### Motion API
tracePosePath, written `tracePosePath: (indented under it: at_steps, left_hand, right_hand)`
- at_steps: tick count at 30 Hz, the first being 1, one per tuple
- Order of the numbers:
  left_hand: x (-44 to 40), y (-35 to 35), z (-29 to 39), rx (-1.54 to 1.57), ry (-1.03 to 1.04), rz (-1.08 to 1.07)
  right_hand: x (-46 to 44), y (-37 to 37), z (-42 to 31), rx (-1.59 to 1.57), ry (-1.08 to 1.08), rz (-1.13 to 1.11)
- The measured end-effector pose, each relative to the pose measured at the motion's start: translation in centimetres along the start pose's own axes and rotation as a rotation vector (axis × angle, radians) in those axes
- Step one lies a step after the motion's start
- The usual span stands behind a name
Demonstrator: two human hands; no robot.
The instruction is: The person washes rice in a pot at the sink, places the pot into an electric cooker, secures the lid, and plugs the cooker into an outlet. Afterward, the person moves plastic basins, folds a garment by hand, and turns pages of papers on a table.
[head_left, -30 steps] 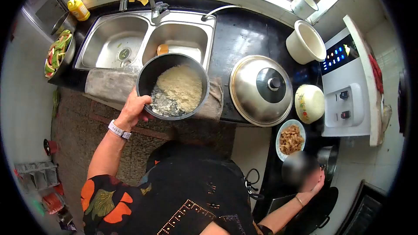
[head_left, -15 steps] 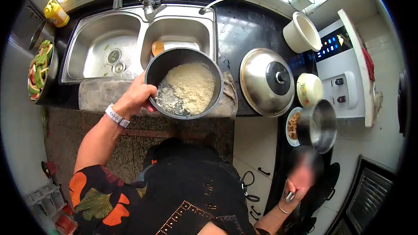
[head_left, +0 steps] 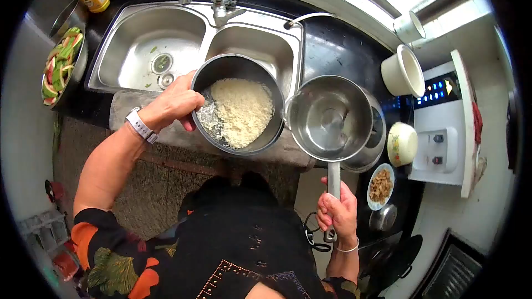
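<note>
My left hand grips the left rim of a dark round pot, its thumb over the edge. Pale, grainy stuff like rice lies in the pot, with some cloudy liquid at its left side. My right hand is wrapped round the long handle of a steel saucepan. This saucepan is tilted so its inside shows, and its left edge is right beside the dark pot's rim. Behind and below the saucepan, a steel lid is partly hidden.
A double sink lies beyond the pot, with a grey cloth along its front. Rightward are a cream pot, a flowered bowl, a plate of food and a water dispenser. Melon rinds fill a left bowl.
My right hand has brought the steel saucepan from the far right to beside the dark pot. My left hand keeps its hold on the dark pot. The view has shifted.
</note>
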State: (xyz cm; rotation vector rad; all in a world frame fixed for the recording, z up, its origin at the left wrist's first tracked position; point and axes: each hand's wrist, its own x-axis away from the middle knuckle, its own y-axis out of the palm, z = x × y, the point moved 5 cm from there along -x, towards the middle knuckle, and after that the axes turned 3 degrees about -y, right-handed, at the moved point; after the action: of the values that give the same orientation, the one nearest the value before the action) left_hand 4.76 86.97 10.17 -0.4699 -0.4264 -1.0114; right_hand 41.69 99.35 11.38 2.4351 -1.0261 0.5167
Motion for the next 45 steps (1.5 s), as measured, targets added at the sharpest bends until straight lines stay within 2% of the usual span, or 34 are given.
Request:
tracePosePath:
  at_steps: [8, 23, 32, 38, 45]
  left_hand:
    - [0.6, -1.0, 0.7, 0.013, 0.017, 0.031]
    - [0.1, -1.1, 1.6, -0.048, -0.052, 0.040]
    - [0.3, -1.2, 1.3, -0.055, -0.090, 0.094]
    - [0.7, -1.1, 0.9, -0.013, -0.062, 0.079]
    - [1.3, -0.9, 0.2, 0.061, -0.046, 0.122]
  right_hand:
    - [-4.2, 1.8, -1.7, 0.182, 0.045, -0.082]
    - [-10.6, 2.0, -4.1, 0.570, -0.100, -0.175]
    - [-9.7, 1.1, -4.2, 0.651, -0.112, -0.161]
    - [-9.1, 1.4, -4.5, 0.675, -0.135, -0.158]
    - [-10.0, 1.5, -4.7, 0.386, -0.055, -0.164]
